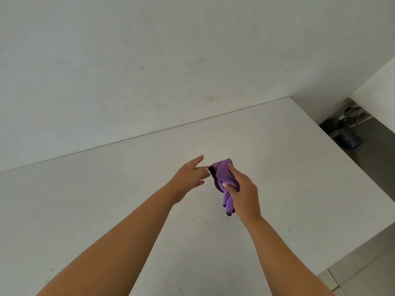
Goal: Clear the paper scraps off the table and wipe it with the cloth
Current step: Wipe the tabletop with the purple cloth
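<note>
My right hand (pixel 243 191) grips a bunched purple cloth (pixel 224 169) with a dark edge, held above the white table (pixel 106 199); a tail of the cloth hangs down below the hand. My left hand (pixel 190 176) is just left of it, fingers straight and spread, with a fingertip touching or nearly touching the cloth's dark edge. A few tiny pale specks (pixel 199 218) lie on the table below the hands, and another small cluster of specks (pixel 170 154) lies beyond the left hand. No larger paper scraps are in view.
A white wall (pixel 149 60) runs along the table's far edge. The table's right edge drops to a grey floor (pixel 376 159), where a blue water jug (pixel 350 140) and dark clutter sit in the corner. Floor tiles (pixel 363 272) show at the lower right.
</note>
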